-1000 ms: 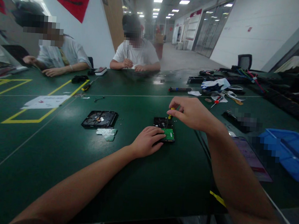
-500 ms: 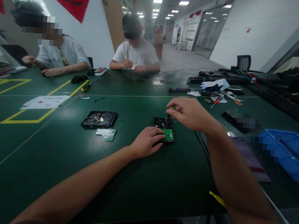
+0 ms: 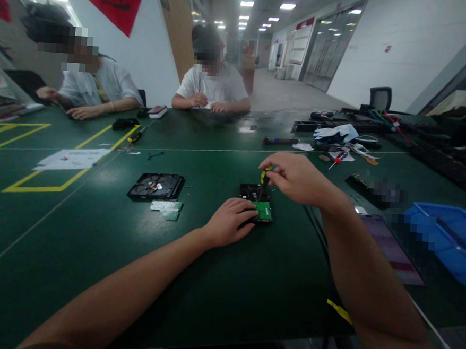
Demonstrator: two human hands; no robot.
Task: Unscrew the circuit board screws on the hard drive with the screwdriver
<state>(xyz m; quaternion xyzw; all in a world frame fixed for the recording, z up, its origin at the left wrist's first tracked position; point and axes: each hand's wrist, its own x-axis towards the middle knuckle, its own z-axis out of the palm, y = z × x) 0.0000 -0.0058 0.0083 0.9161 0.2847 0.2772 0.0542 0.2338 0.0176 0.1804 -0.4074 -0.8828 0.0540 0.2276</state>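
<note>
Right hand (image 3: 299,176) pinches a yellow-and-black screwdriver (image 3: 265,180), steeply down toward the far edge of a green circuit board (image 3: 264,212); left hand (image 3: 228,223), fingers outstretched, covers its left side

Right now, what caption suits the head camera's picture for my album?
Left hand on a hard drive, right hand holding a yellow-and-black screwdriver over it.

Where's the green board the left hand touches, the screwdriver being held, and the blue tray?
Green board (image 3: 264,211): head view, on its uncovered right part.
Screwdriver (image 3: 265,179): head view, on its handle.
Blue tray (image 3: 462,233): head view, on its bare surface.
</note>
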